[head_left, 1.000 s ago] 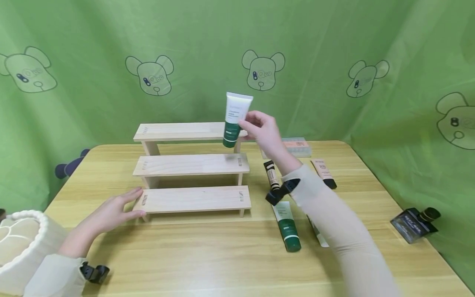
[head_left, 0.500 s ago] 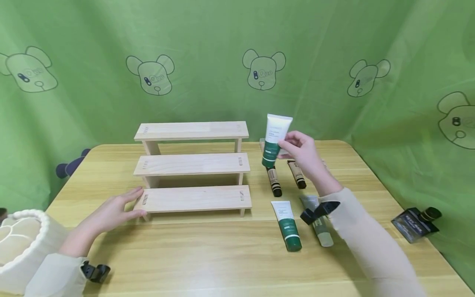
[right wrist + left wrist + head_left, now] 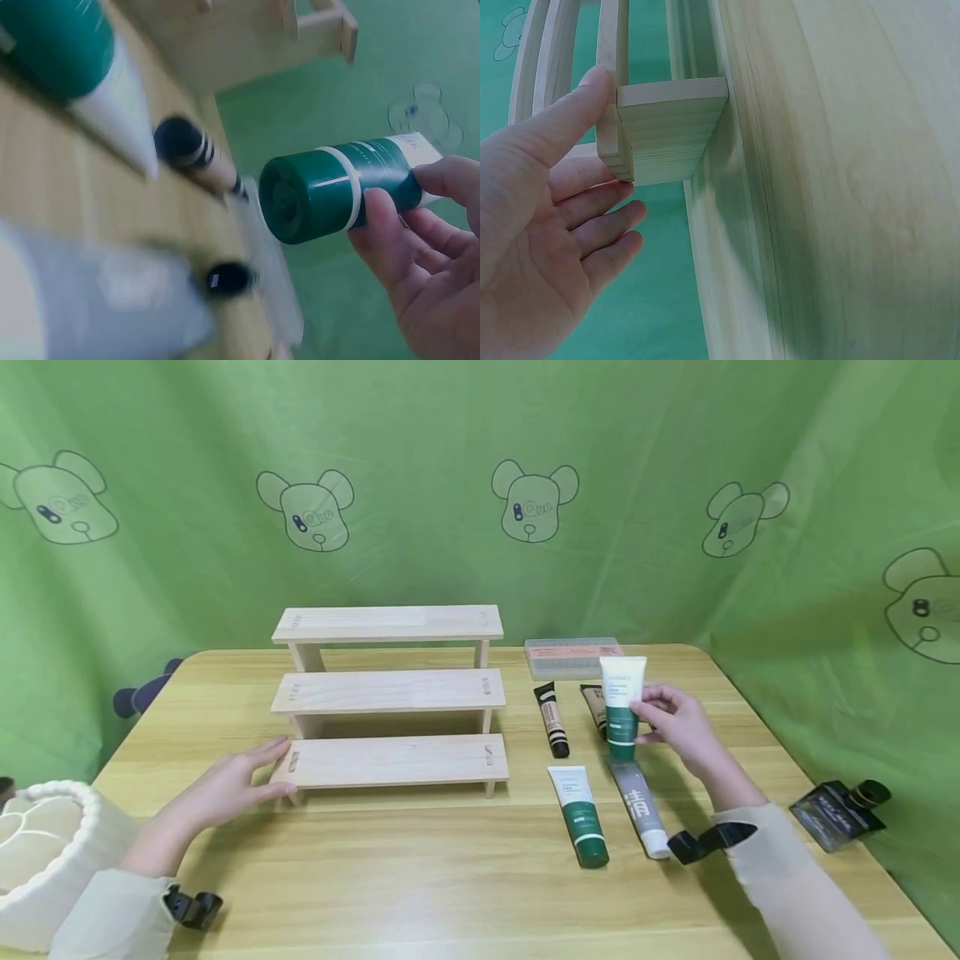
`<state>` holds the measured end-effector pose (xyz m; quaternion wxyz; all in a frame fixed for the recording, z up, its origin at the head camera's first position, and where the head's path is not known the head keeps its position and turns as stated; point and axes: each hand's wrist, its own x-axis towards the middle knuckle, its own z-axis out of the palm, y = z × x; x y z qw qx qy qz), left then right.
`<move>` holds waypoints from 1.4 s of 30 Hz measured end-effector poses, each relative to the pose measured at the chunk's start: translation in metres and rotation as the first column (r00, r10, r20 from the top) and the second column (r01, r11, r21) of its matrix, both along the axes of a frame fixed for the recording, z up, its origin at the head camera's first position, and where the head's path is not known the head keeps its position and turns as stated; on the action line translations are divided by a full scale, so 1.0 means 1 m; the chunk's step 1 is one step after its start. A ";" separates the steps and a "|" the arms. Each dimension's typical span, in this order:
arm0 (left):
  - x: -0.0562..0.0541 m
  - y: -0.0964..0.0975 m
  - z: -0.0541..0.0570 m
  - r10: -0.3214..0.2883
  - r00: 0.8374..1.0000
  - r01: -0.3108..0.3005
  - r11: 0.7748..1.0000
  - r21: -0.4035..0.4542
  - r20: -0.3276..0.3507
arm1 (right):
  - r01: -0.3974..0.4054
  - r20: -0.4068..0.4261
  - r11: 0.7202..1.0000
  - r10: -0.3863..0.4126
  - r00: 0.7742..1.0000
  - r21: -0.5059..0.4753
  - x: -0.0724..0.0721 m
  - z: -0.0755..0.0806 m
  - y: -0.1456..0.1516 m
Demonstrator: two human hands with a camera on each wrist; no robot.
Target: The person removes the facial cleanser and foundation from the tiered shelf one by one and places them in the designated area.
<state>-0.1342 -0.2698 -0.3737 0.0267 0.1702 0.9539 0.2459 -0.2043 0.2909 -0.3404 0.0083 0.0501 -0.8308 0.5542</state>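
Held upright by its green lower half, a white-and-green squeeze tube (image 3: 621, 727) is pinched in my right hand (image 3: 677, 727), cap down over the right of the table. In the right wrist view the tube's green cap (image 3: 289, 199) faces the camera, with thumb and fingers (image 3: 386, 217) on its sides. My left hand (image 3: 225, 787) grips the left end of the lowest step of a three-step wooden rack (image 3: 397, 762). The left wrist view shows the thumb (image 3: 592, 86) on one side of the board and fingers on the other. Below the held tube lies a grey tube (image 3: 639, 806).
A second white-and-green tube (image 3: 579, 818) lies left of the grey one. Behind are a black-and-beige tube (image 3: 552, 718), a partly hidden beige tube (image 3: 594, 703) and a clear box (image 3: 570, 652). A dark bottle (image 3: 832, 814) lies at the right edge, a white lamp-like object (image 3: 82, 827) at left.
My right hand has carried the tube from in front of the rack's top step rightward and down, over the tubes on the right. The left hand stays on the rack.
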 end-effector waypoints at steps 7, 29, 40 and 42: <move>0.000 0.000 0.000 -0.007 1.000 0.007 1.000 -0.007 -0.021 | -0.041 0.087 0.983 0.026 0.996 0.179 0.014 -0.010 0.036; 0.000 0.000 -0.001 -0.005 1.000 0.005 1.000 -0.001 -0.016 | -0.179 0.403 0.945 0.056 0.913 0.275 0.043 -0.035 0.095; 0.000 0.000 -0.001 -0.003 1.000 0.003 1.000 -0.008 -0.017 | -0.187 0.441 0.933 0.034 0.897 0.309 0.042 -0.034 0.103; 0.000 0.000 -0.001 -0.003 1.000 0.003 1.000 -0.008 -0.018 | -0.189 0.440 0.928 0.031 0.898 0.321 0.042 -0.034 0.104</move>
